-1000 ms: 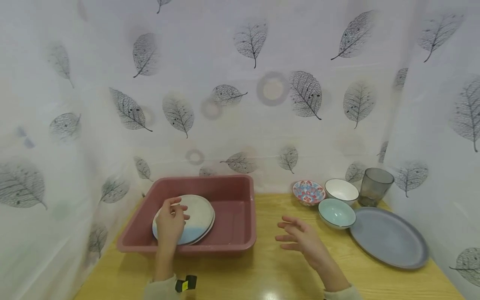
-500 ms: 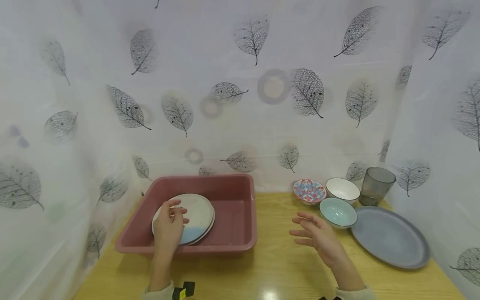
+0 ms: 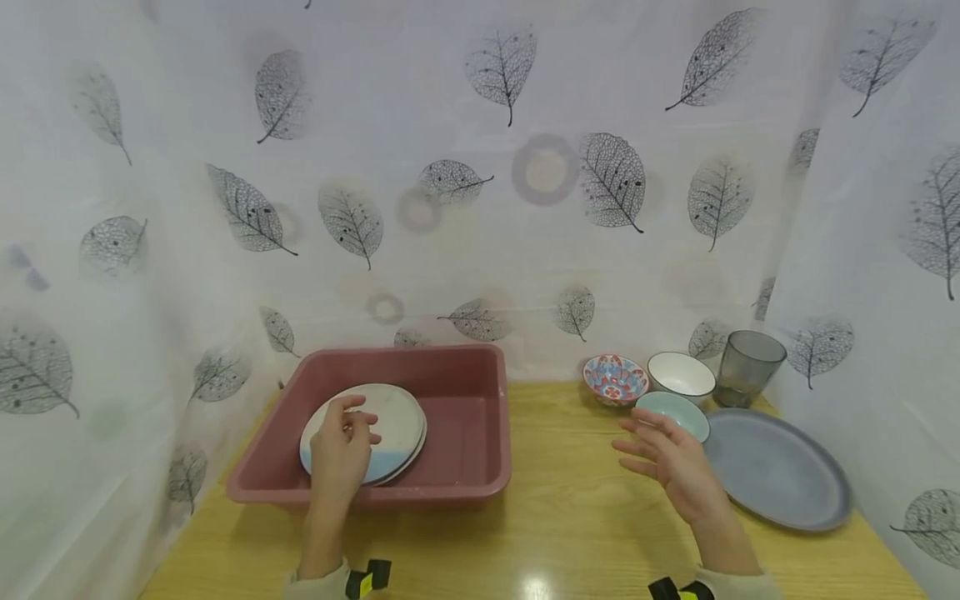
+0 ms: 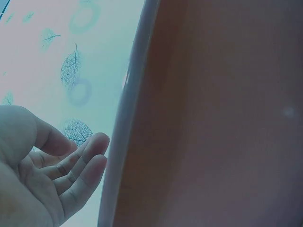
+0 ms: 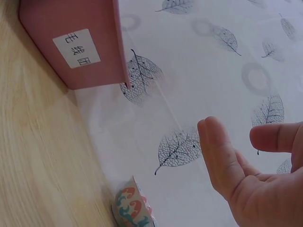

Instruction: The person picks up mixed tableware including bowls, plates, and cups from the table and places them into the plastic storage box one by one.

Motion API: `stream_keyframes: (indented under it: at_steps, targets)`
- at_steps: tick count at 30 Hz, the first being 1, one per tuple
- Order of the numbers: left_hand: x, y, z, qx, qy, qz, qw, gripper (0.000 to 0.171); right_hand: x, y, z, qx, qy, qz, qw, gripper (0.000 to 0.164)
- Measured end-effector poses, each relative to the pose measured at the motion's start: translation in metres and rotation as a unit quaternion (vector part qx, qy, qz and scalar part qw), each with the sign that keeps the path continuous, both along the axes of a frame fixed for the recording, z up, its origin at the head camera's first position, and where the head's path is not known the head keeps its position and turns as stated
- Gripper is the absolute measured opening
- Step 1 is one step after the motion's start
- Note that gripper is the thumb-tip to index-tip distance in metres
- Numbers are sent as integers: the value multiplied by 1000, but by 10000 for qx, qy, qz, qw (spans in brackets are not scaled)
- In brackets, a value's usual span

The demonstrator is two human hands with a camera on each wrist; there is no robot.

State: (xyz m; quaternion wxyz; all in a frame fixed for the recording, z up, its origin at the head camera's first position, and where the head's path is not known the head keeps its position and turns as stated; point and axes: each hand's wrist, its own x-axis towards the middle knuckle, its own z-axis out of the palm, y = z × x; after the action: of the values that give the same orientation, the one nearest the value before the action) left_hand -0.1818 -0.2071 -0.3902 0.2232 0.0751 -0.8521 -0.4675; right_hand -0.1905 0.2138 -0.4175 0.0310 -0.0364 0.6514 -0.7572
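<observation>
Sleeves (image 3: 321, 587) end at both wrists. The left hand (image 3: 341, 450), empty, its fingers loosely bent, hangs over the red basin (image 3: 461, 442), where stacked plates (image 3: 401, 425) lie toward the left. The right hand (image 3: 684, 471), also empty, its fingers parted, hovers near the mint bowl (image 3: 684, 407), which adjoins the grey plate (image 3: 780, 471). Beyond sit the patterned bowl (image 3: 615, 382), white bowl (image 3: 681, 374) and smoky glass (image 3: 750, 367), then a leaf-printed curtain (image 3: 480, 250).

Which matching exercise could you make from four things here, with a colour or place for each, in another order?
1. basin
2. stacked plates
3. drinking glass
4. bowl partly hidden by the right hand

A. grey, see-through
B. pale green inside
C. dull red, on the table
D. inside the basin

Pairs: 1-C, 2-D, 3-A, 4-B
</observation>
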Motion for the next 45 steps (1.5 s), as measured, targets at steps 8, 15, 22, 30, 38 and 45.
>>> stream_keyframes:
  at_steps: [8,15,22,30,38,45]
  targets:
    - [-3,2,0,-38,-71,-4,10000,27,-3,25,-2,-493,270,-80,9984,23]
    - [-4,5,1,-95,-26,-19,9999,26,0,51,-2,-610,229,-452,9969,20]
    - [-5,5,1,-116,-87,-54,9999,28,2,74,-3,-165,-177,-1221,9922,27]
    - [-3,6,1,-130,-111,-49,9998,26,0,95,-4,672,-563,-2597,9617,62]
    - [-1,7,1,-125,-1,-28,9999,26,8,123,-1,1710,-1186,-2917,9336,74]
    - [1,6,0,-122,2,-31,9999,26,12,144,-13,1670,-1560,-3037,9250,80]
